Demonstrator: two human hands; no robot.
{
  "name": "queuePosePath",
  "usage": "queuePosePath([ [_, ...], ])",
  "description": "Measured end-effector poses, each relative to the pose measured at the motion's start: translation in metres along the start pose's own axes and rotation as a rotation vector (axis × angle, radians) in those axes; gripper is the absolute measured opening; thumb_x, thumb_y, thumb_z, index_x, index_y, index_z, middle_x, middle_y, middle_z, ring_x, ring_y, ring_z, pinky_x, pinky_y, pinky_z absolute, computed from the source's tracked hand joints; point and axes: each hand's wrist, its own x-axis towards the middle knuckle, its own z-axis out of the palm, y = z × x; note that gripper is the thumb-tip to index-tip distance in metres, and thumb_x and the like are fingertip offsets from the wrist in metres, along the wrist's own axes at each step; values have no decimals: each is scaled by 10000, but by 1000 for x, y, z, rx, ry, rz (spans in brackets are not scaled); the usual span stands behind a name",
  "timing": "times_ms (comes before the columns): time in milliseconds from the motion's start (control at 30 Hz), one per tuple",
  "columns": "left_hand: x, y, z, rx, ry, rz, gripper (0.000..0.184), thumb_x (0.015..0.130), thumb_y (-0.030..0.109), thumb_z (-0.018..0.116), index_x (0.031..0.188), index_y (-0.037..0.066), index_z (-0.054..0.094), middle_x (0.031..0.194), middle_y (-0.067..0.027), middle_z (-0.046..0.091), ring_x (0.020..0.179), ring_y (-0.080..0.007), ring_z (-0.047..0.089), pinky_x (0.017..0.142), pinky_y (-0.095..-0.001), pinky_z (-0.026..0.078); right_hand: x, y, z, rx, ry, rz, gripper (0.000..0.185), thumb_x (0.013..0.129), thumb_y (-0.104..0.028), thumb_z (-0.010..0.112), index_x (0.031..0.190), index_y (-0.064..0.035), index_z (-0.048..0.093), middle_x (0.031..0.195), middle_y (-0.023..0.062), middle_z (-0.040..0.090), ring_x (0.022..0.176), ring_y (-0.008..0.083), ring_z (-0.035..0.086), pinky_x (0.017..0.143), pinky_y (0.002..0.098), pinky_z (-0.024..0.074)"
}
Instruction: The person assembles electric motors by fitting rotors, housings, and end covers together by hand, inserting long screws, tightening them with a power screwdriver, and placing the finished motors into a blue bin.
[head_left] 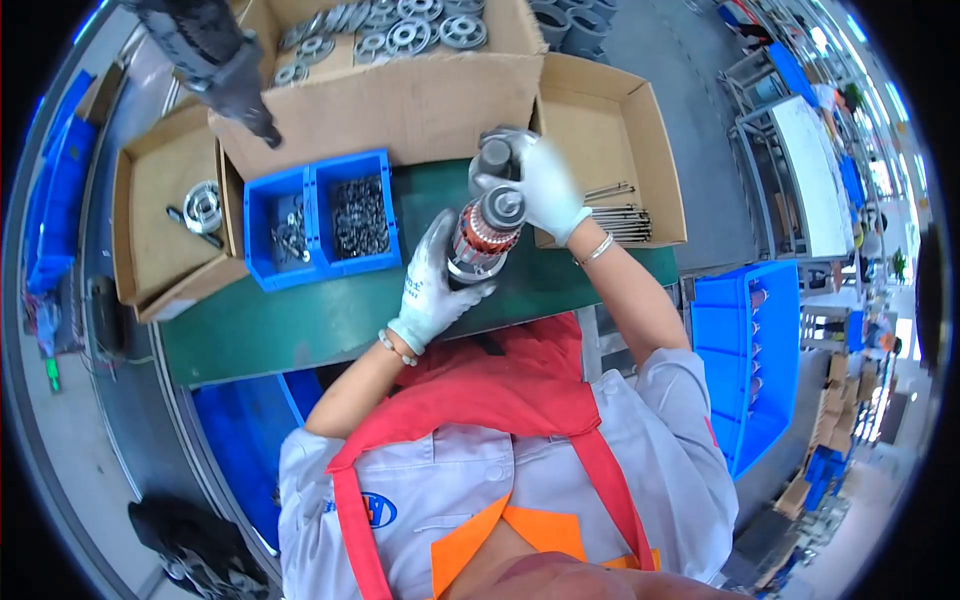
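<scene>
My left hand (pixel 437 287), in a white work glove, is closed round the lower side of a motor armature (pixel 487 231). The armature has a copper-red winding, a dark round top end and a silvery metal ring at its base. Just behind it, my gloved right hand (pixel 541 180) has its fingers wrapped round a grey cylindrical metal part (pixel 493 158). That part's lower side is hidden by the armature and my fingers. Both pieces are over the green bench top (pixel 290 335).
Two blue bins (pixel 317 215) of small metal parts are left of my hands. A large cardboard box (pixel 390 110) of round metal flanges stands behind. Thin rods lie in the right carton (pixel 625 150). A dark power tool (pixel 225 75) hangs at upper left.
</scene>
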Motion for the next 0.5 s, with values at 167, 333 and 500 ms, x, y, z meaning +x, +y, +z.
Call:
queuePosePath([
  [167,0,-11,9,-85,8,-58,1023,622,208,895,1449,-11,334,1425,-243,450,1316,-396,458,1096,-452,391,29,-99,-131,815,509,-216,225,859,-23,690,1040,47,574,888,127,679,773,186,680,692,342,582],
  [333,5,1,9,-23,38,-50,859,626,199,897,1324,-4,439,1275,-219,552,1074,-350,601,929,-415,488,38,-146,-167,390,249,-390,438,706,-287,782,1013,-24,612,836,146,646,728,274,668,700,397,532],
  [500,3,1,7,-130,-108,-105,373,725,132,843,1033,-21,699,970,-129,728,898,-206,679,855,-358,524,8,-112,-107,323,-43,-241,557,730,-318,814,1131,-12,576,993,166,646,888,357,668,794,429,538],
])
